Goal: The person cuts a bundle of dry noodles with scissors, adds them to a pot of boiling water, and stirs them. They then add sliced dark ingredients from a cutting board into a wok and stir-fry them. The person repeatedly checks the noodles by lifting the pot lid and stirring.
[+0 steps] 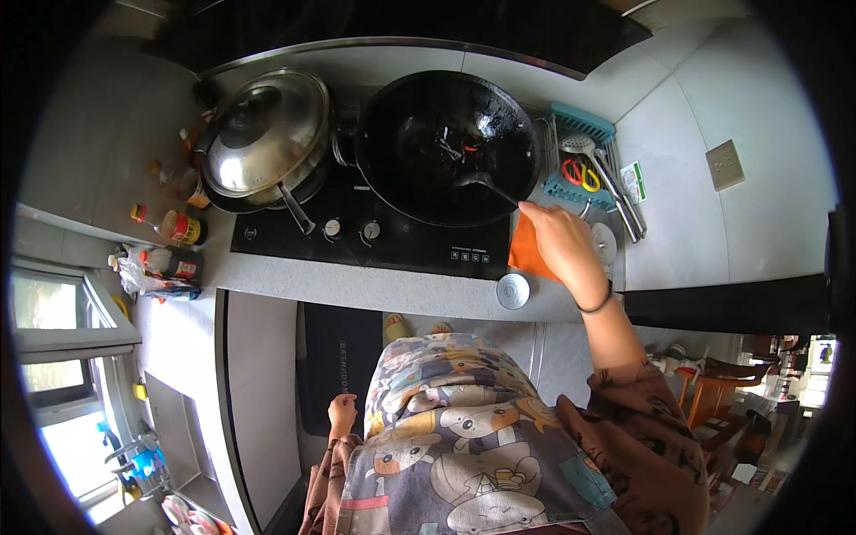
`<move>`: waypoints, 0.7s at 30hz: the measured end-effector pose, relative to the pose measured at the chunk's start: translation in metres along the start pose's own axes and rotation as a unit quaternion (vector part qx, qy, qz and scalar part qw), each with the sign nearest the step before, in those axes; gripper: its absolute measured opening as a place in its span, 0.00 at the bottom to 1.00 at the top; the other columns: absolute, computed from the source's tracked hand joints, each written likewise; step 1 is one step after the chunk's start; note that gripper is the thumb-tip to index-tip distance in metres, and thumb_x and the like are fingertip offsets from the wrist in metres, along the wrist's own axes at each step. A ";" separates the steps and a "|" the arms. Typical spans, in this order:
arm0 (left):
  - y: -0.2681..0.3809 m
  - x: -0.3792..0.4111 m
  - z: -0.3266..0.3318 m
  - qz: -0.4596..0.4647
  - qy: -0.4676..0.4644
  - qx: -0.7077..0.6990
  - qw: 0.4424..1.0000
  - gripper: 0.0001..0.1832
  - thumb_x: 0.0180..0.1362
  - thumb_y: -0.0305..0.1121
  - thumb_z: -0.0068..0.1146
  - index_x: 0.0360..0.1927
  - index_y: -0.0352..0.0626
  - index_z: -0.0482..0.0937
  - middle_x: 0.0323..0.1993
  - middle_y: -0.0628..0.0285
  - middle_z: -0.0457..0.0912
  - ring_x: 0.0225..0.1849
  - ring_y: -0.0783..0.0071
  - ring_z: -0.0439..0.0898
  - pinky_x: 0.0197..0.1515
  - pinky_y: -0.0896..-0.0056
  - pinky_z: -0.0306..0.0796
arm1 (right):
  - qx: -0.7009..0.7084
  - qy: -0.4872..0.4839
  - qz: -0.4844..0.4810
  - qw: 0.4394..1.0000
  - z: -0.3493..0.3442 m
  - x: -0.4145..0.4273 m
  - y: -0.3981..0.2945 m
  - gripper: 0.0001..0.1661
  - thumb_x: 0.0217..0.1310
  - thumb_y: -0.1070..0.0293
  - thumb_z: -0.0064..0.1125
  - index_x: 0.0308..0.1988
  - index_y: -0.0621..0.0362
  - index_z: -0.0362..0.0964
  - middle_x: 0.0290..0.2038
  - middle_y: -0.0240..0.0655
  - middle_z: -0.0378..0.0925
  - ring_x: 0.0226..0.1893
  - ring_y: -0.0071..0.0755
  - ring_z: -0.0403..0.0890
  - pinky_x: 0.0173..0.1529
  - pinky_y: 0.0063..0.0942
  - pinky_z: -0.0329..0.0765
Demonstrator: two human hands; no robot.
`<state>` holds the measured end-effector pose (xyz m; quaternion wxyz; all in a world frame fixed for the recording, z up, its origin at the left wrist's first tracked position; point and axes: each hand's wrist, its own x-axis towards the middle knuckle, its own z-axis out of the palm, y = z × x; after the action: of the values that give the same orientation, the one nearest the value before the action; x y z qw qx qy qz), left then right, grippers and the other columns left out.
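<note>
My right hand is closed around the handle of a dark metal ladle, whose head rests inside a large black wok on the cooktop. Small pale strips and a red piece, perhaps chilli, lie in the bottom of the wok. Below that hand an orange cloth lies on the counter, with a small glass bowl near the counter's front edge. My left hand hangs by my side, left of the patterned apron, fingers curled and apparently holding nothing.
A lidded pan stands left of the wok, its handle pointing towards me. Sauce bottles line the left counter. At the right is a teal basket with scissors and a slotted spoon. The range hood overhangs the back.
</note>
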<state>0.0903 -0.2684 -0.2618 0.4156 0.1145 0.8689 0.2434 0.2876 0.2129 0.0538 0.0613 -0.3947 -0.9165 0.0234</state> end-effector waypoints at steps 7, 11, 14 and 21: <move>0.028 0.014 -0.035 0.065 0.028 -0.029 0.997 0.09 0.54 0.30 0.49 0.31 0.43 0.82 0.20 0.60 0.80 0.17 0.73 0.78 0.23 0.74 0.70 | -0.002 0.024 0.014 1.000 0.020 0.011 0.001 0.18 0.57 0.73 0.47 0.47 0.50 0.73 0.25 0.46 0.74 0.27 0.49 0.77 0.32 0.38 0.74; 0.001 0.019 -0.038 0.019 0.025 -0.044 0.999 0.09 0.55 0.30 0.50 0.30 0.43 0.82 0.18 0.61 0.80 0.16 0.73 0.78 0.22 0.74 0.70 | -0.136 -0.018 0.085 0.987 0.003 0.007 -0.026 0.20 0.55 0.74 0.46 0.48 0.47 0.74 0.27 0.44 0.74 0.26 0.48 0.78 0.29 0.34 0.75; 0.006 0.012 -0.042 0.054 -0.010 0.059 0.997 0.10 0.54 0.32 0.49 0.30 0.45 0.83 0.20 0.60 0.81 0.17 0.72 0.80 0.24 0.73 0.72 | -0.111 0.065 0.043 0.991 0.033 0.036 0.004 0.19 0.55 0.73 0.46 0.47 0.48 0.74 0.26 0.43 0.74 0.24 0.45 0.79 0.26 0.33 0.75; 0.005 0.000 -0.038 0.052 0.031 0.000 0.998 0.10 0.53 0.31 0.49 0.30 0.45 0.84 0.23 0.59 0.82 0.20 0.68 0.81 0.28 0.71 0.74 | 0.070 0.112 0.169 0.977 0.065 0.073 0.016 0.18 0.60 0.72 0.46 0.51 0.56 0.70 0.35 0.51 0.76 0.37 0.55 0.77 0.41 0.41 0.74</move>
<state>0.0604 -0.2765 -0.2388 0.3750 0.1514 0.8743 0.2684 0.2406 0.2774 -0.0056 0.1859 -0.5384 -0.8202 0.0532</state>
